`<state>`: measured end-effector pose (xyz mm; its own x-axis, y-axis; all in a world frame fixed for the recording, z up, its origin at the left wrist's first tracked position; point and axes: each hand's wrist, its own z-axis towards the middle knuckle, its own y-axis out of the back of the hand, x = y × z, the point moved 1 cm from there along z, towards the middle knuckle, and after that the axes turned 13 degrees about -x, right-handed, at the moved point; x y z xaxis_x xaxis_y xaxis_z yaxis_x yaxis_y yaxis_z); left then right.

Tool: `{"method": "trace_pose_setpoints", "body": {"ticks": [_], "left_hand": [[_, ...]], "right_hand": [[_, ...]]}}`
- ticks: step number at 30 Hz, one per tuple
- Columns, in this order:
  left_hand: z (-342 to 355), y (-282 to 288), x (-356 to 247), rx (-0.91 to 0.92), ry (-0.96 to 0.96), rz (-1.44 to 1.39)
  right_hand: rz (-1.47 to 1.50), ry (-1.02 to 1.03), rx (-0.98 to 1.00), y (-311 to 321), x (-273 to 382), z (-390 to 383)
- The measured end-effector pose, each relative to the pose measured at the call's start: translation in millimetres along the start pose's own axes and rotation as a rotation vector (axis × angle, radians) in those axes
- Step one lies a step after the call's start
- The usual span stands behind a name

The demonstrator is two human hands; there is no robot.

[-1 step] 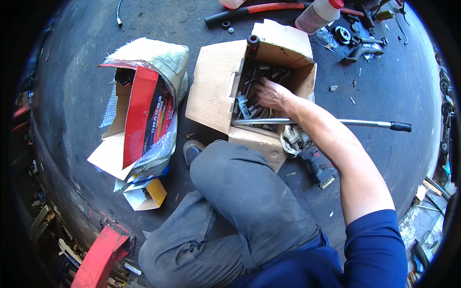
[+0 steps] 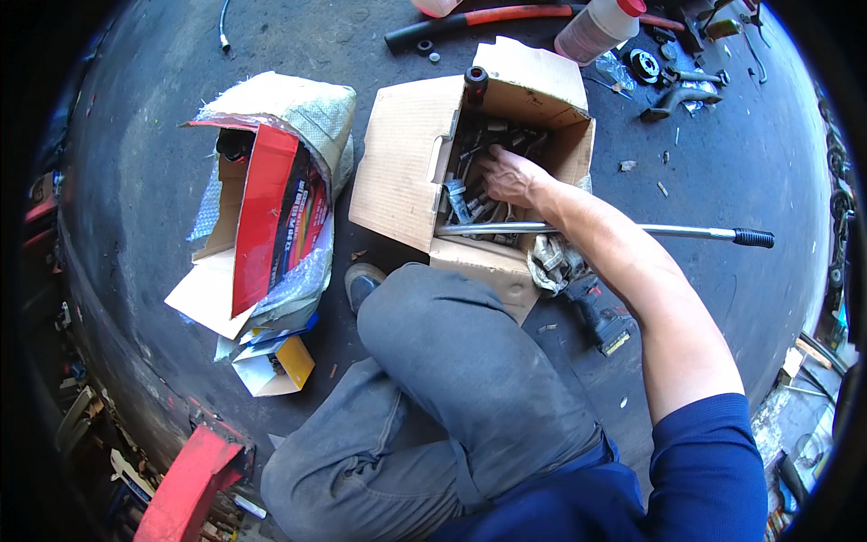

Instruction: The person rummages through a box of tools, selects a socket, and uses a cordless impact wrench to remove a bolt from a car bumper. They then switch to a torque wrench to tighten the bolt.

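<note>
My right hand (image 2: 509, 179) reaches inside an open cardboard box (image 2: 405, 163), its fingers bent down among dark and silver metal pieces (image 2: 471, 144); what they grip is hidden. A blue-tinted item (image 2: 456, 200) lies beside the hand. A long silver bar (image 2: 677, 231) with a black grip lies across the box's near side, passing under my forearm. A black cylindrical piece (image 2: 476, 86) sits at the far-left corner of the box. A crumpled cloth (image 2: 549, 264) and a cordless power tool (image 2: 596, 316) are by the box's near right. My left hand is out of view.
A torn red carton (image 2: 257, 215) in woven wrapping and a small yellow box (image 2: 287, 366) lie to the left. A red metal beam (image 2: 185, 479) is lower left. Hoses (image 2: 492, 18), a jug (image 2: 596, 32) and several metal parts (image 2: 686, 99) are behind. My bent legs fill the foreground.
</note>
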<state>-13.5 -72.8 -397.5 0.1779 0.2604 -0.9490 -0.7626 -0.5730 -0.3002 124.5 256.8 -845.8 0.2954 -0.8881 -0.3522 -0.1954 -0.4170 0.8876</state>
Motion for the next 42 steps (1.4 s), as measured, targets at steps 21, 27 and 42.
{"method": "trace_pose_setpoints", "body": {"ticks": [21,27,42], "left_hand": [[-10,-1,1,-0.015,-0.054,-0.067],[-6,-2,-3,-0.024,0.036,-0.105],[-9,2,0,0.005,0.052,-0.118]], "right_hand": [[0.096,0.112,0.4,53,-16,-11],[0.141,0.087,0.389,52,-19,-14],[0.151,0.108,0.354,50,-12,-13]]}}
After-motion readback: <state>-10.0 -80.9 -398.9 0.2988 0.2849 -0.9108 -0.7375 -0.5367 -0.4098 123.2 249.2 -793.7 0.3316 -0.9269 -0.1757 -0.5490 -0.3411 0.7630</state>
